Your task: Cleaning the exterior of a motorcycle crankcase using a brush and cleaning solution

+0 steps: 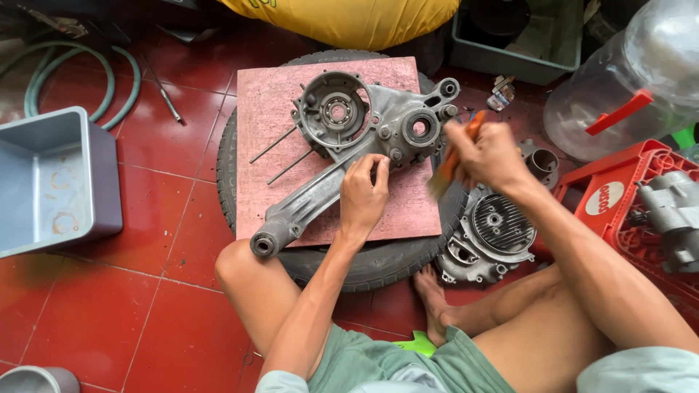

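Motion blur smears brush (453, 161) in right hand (489, 154); left hand (362, 193) steadies engine casing (364, 131).

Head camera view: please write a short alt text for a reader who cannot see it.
A seated person's left hand rests on a grey metal engine casing lying on a pink board over a tyre, while the right hand holds an orange-handled brush above it. Red tiled floor surrounds them.

Soft, even daylight, bright with only faint shadows. Glossy red floor tiles (95, 320) show mild sheen. The right hand (488, 154) and its brush (453, 161) are motion-blurred; edges perhaps slightly wide-angle stretched.
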